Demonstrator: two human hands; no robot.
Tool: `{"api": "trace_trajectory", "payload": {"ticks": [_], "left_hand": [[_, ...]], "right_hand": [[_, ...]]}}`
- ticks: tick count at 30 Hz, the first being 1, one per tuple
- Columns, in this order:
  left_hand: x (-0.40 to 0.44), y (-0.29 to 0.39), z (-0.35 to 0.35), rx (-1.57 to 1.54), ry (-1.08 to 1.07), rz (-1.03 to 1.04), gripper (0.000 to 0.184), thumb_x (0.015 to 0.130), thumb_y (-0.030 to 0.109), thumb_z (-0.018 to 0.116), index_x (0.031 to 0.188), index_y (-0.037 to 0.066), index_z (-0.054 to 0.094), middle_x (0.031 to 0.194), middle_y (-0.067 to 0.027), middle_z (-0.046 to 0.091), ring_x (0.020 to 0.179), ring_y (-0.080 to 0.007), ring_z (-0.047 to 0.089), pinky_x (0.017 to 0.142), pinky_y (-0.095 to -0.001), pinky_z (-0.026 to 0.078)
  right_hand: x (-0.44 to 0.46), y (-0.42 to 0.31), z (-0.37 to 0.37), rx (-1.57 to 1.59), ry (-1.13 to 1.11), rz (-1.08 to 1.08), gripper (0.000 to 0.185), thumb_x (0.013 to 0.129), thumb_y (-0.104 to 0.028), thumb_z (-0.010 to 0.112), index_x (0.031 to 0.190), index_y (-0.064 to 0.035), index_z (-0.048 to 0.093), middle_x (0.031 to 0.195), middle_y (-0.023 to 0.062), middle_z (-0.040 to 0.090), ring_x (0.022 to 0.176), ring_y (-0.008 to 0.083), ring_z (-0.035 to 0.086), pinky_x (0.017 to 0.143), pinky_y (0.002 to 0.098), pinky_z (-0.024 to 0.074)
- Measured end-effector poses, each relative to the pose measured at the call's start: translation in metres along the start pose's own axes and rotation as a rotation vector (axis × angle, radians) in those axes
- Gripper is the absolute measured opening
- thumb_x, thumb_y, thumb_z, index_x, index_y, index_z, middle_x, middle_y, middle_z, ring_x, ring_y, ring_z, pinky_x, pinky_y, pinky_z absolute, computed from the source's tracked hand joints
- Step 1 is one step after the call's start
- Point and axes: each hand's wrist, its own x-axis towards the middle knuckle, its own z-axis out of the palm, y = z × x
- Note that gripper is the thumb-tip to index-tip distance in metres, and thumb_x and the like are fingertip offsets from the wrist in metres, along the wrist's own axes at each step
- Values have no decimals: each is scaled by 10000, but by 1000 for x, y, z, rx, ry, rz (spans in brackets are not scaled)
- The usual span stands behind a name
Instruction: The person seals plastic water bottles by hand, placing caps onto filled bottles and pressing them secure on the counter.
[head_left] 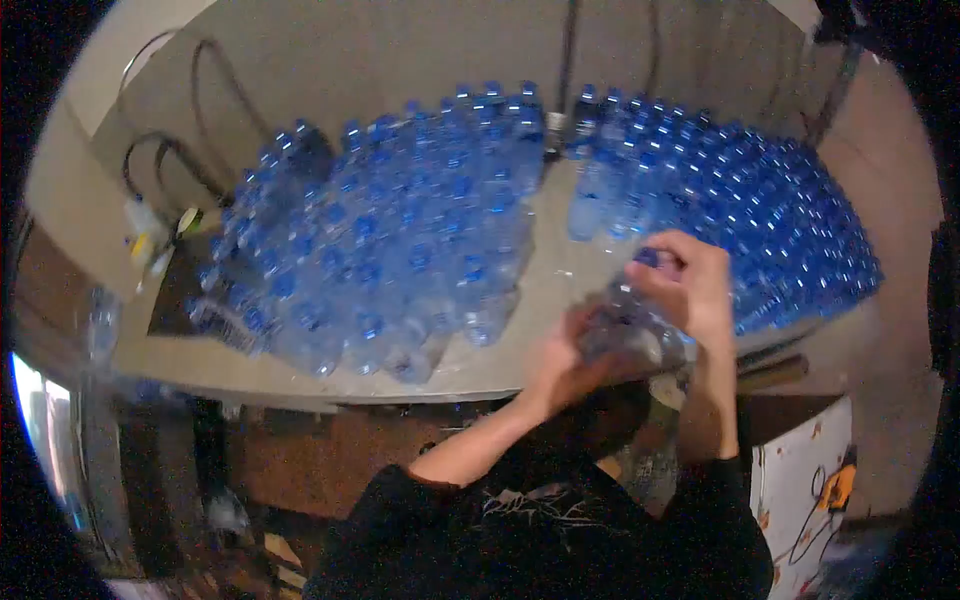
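Two large groups of blue-capped clear plastic bottles (420,257) stand on the beige tabletop (553,290), and at its front edge the left hand (560,365) holds another clear bottle (643,335), the right hand (692,280) gripping its dark blue cap (647,257), tightness unclear.

No readable text or number is showing. The pale print (540,503) on the black shirt (430,540) is looking too unclear to read.
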Motion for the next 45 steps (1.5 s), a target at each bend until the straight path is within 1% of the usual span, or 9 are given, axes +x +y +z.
{"api": "trace_trajectory", "payload": {"ticks": [2, 3, 5, 9, 10, 14, 23, 26, 45], "left_hand": [[-4, -22, -33, 142, -3, -179, 653, 712, 304, 832, 1261, 70, 566, 1133, -190, 633, 1032, -356, 631, 874, -423, 513], [27, 9, 61, 59, 93, -189, 636, 712, 295, 833, 1239, 50, 574, 1111, -184, 636, 1011, -349, 633, 871, -420, 511], [36, 3, 62, 92, 183, -220, 602, 713, 275, 835, 1195, 11, 589, 1067, -172, 641, 968, -337, 636, 867, -413, 507], [58, -23, 69, 217, 367, -181, 645, 724, 253, 819, 1248, 8, 535, 1153, -199, 596, 1093, -353, 584, 949, -416, 464], [64, -46, 75, 198, 453, -83, 622, 734, 264, 795, 1249, 34, 532, 1180, -202, 566, 1095, -398, 557, 919, -442, 465], [85, -64, 79, 279, 503, -224, 662, 745, 272, 781, 1290, 44, 483, 1244, -201, 531, 1141, -400, 540, 950, -450, 457], [98, -96, 95, 230, 584, -192, 737, 789, 328, 775, 1343, -24, 441, 1281, -235, 553, 1167, -379, 561, 987, -416, 444], [102, -94, 89, 251, 550, -231, 730, 797, 328, 767, 1348, -29, 447, 1288, -238, 550, 1169, -385, 557, 992, -419, 441], [99, -99, 89, 243, 509, -206, 741, 809, 366, 749, 1364, -23, 449, 1322, -243, 534, 1195, -390, 541, 1018, -430, 423]], "right_hand": [[9, 7, 43, -148, 28, 64, 310, 855, -206, 756, 1127, -82, 672, 835, 34, 692, 785, 98, 625, 692, 265, 519], [12, 56, -38, 19, 82, 42, 335, 843, -215, 767, 1127, -68, 667, 844, 35, 685, 791, 97, 622, 689, 264, 517], [30, 112, -17, 572, 231, 12, 387, 818, -231, 791, 1126, -40, 656, 863, 36, 671, 802, 97, 616, 683, 263, 512], [80, 223, 56, 209, 552, 49, 620, 759, -285, 830, 1256, -27, 564, 1014, 128, 655, 866, 199, 645, 735, 318, 531], [88, 233, 69, 84, 602, 38, 660, 751, -288, 832, 1284, -29, 542, 1040, 151, 650, 884, 240, 655, 759, 346, 539], [102, 240, 100, -151, 642, -122, 801, 730, -230, 810, 1380, -7, 397, 1133, 261, 597, 1061, 472, 576, 944, 483, 464], [111, 224, 115, -170, 507, 156, 802, 772, -242, 786, 1390, 18, 346, 1146, 301, 592, 1057, 481, 574, 910, 508, 464], [115, 242, 124, -238, 631, 0, 769, 783, -243, 780, 1373, 19, 362, 1102, 313, 606, 1016, 488, 590, 866, 515, 479], [112, 237, 118, -215, 528, 109, 852, 777, -302, 787, 1418, 4, 316, 1077, 317, 625, 994, 498, 602, 860, 511, 491]]}}
